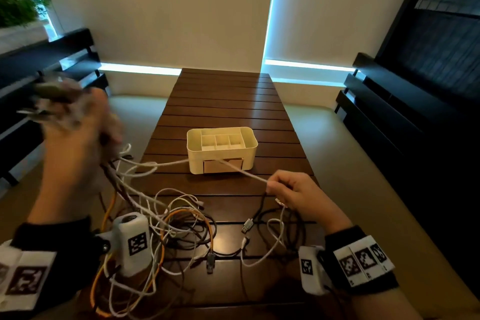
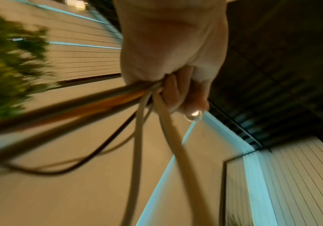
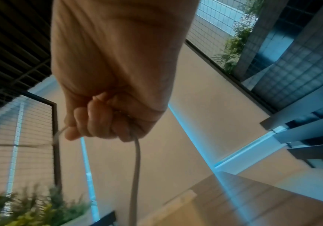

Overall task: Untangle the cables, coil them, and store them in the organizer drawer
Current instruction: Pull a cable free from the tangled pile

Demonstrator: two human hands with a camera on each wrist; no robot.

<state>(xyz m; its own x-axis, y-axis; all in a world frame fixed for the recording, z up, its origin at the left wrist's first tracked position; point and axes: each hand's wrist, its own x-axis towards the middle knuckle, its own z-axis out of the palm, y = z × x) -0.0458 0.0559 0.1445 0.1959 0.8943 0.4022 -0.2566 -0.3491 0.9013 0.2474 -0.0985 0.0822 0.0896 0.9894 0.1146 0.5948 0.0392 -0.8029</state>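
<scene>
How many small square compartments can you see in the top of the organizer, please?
3, side by side in the organizer: left compartment, centre compartment, right compartment. Others may be hidden behind its walls.

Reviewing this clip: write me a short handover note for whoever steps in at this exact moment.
Left hand: raised at the table's left edge, gripping a bundle of several cables (white, orange, dark).
Right hand: pinching one white cable, drawn taut across the front of the organizer towards the left hand.
Tangle: most cables lie knotted on the wooden table, near edge.
Done: nothing coiled; the organizer's top compartments look empty, and whether its drawer is fully closed is unclear.
Left: free the white cable, coil it, repeat for each, open the drawer, store them.
</scene>
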